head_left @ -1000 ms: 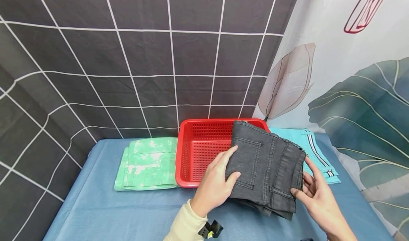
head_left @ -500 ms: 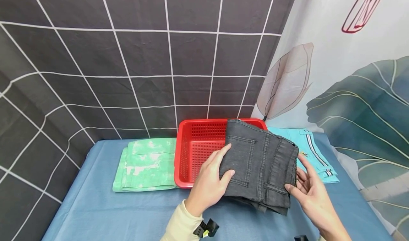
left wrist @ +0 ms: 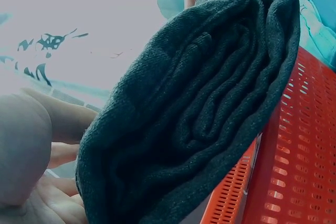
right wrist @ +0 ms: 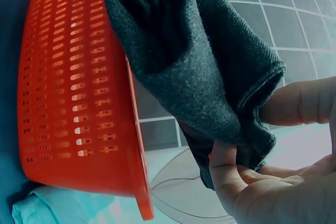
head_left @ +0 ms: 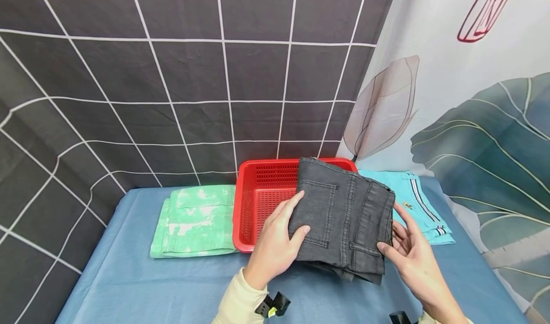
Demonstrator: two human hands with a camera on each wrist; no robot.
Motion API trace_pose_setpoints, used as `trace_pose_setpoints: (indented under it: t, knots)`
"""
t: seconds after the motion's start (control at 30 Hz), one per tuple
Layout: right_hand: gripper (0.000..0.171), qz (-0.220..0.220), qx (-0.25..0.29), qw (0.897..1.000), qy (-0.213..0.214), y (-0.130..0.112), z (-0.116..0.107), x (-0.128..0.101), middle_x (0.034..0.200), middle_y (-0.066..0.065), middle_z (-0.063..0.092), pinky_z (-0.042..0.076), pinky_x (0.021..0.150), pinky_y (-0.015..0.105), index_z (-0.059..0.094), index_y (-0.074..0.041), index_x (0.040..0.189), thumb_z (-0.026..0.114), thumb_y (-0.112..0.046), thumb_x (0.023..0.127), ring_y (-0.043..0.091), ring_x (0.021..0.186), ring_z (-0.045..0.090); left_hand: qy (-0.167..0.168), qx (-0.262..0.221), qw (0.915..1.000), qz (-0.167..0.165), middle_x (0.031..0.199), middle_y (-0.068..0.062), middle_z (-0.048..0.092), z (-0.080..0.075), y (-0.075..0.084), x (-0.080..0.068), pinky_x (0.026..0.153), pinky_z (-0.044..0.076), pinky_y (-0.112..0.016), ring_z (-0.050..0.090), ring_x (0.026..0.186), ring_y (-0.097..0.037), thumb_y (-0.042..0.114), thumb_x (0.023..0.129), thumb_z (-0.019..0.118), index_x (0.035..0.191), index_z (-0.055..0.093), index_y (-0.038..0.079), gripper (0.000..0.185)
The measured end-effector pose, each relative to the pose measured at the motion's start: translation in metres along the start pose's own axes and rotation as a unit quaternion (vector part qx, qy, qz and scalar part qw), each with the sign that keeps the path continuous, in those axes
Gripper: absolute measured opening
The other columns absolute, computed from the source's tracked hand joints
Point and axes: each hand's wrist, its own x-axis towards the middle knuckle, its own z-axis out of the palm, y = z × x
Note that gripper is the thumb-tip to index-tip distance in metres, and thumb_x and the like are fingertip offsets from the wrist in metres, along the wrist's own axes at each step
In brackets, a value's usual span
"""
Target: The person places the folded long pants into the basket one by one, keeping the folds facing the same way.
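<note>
A folded pair of dark grey jeans (head_left: pixel 339 214), back pocket facing up, is held between both hands, tilted over the front right part of a red plastic basket (head_left: pixel 266 197). My left hand (head_left: pixel 275 243) grips the left edge, thumb on top. At the right edge, my right hand (head_left: pixel 408 255) pinches the cloth between thumb and fingers. The left wrist view shows the stacked folds of the jeans (left wrist: pixel 194 103) end-on, above the basket's perforated wall (left wrist: pixel 299 156). In the right wrist view, fingers (right wrist: pixel 226 171) grip the denim beside the basket (right wrist: pixel 79 87).
Left of the basket lies a folded green and white tie-dye cloth (head_left: pixel 197 221). A folded turquoise garment with a striped band (head_left: pixel 423 202) lies to the right. Blue cloth covers the table (head_left: pixel 142 286). A dark grid-patterned curtain (head_left: pixel 189 71) hangs behind, meeting a white leaf-print one (head_left: pixel 447 76).
Both hands have shifted slightly left with the jeans, covering a bit more of the basket and showing more of the turquoise garment. The grip looks the same.
</note>
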Motion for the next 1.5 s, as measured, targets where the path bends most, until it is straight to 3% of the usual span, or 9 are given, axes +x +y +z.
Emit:
trace_pose_setpoints:
  t: [0.57, 1.17, 1.27, 1.37, 1.5]
  knots:
    - [0.087, -0.022, 0.035, 0.999, 0.007, -0.004, 0.010, 0.007, 0.154, 0.039, 0.025, 0.050, 0.091, 0.016, 0.008, -0.018, 0.163, 0.059, 0.007, 0.097, -0.006, 0.117, 0.057, 0.016, 0.006, 0.9998, 0.000, 0.143, -0.001, 0.054, -0.005, -0.005, 0.001, 0.109, 0.043, -0.040, 0.052, 0.130, -0.014, 0.009, 0.089, 0.074, 0.152, 0.046, 0.021, 0.069]
    - [0.083, -0.029, 0.031, 0.999, 0.016, -0.009, 0.018, 0.013, 0.154, 0.035, 0.029, 0.043, 0.096, 0.009, 0.012, -0.015, 0.163, 0.058, 0.007, 0.097, -0.010, 0.122, 0.049, 0.028, 0.002, 0.9993, -0.023, 0.143, -0.001, 0.054, -0.011, -0.008, 0.001, 0.108, 0.043, -0.043, 0.052, 0.129, -0.016, 0.010, 0.090, 0.073, 0.152, 0.046, 0.023, 0.069]
    - [0.079, -0.032, 0.037, 0.999, 0.016, -0.009, 0.020, 0.015, 0.152, 0.029, 0.037, 0.045, 0.095, 0.012, 0.016, -0.014, 0.161, 0.058, 0.007, 0.097, -0.006, 0.122, 0.052, 0.033, 0.005, 0.9992, -0.023, 0.142, -0.001, 0.055, -0.012, -0.009, 0.001, 0.107, 0.044, -0.043, 0.053, 0.128, -0.016, 0.010, 0.090, 0.073, 0.152, 0.046, 0.023, 0.068]
    - [0.075, -0.040, 0.032, 0.998, 0.020, -0.008, 0.021, 0.016, 0.144, 0.011, 0.048, 0.047, 0.093, 0.013, 0.022, -0.012, 0.159, 0.058, 0.007, 0.097, -0.003, 0.120, 0.055, 0.038, 0.006, 0.9990, -0.025, 0.141, -0.001, 0.055, -0.014, -0.009, 0.001, 0.106, 0.045, -0.043, 0.054, 0.127, -0.016, 0.010, 0.091, 0.072, 0.152, 0.046, 0.023, 0.068]
    - [0.070, -0.052, 0.042, 0.997, 0.024, -0.008, 0.024, 0.017, 0.133, -0.008, 0.056, 0.052, 0.076, 0.016, 0.026, -0.009, 0.156, 0.058, 0.009, 0.097, 0.000, 0.113, 0.060, 0.040, 0.001, 0.9987, -0.033, 0.140, 0.001, 0.055, -0.015, -0.011, 0.000, 0.104, 0.047, -0.043, 0.055, 0.124, -0.016, 0.011, 0.091, 0.072, 0.152, 0.045, 0.024, 0.068]
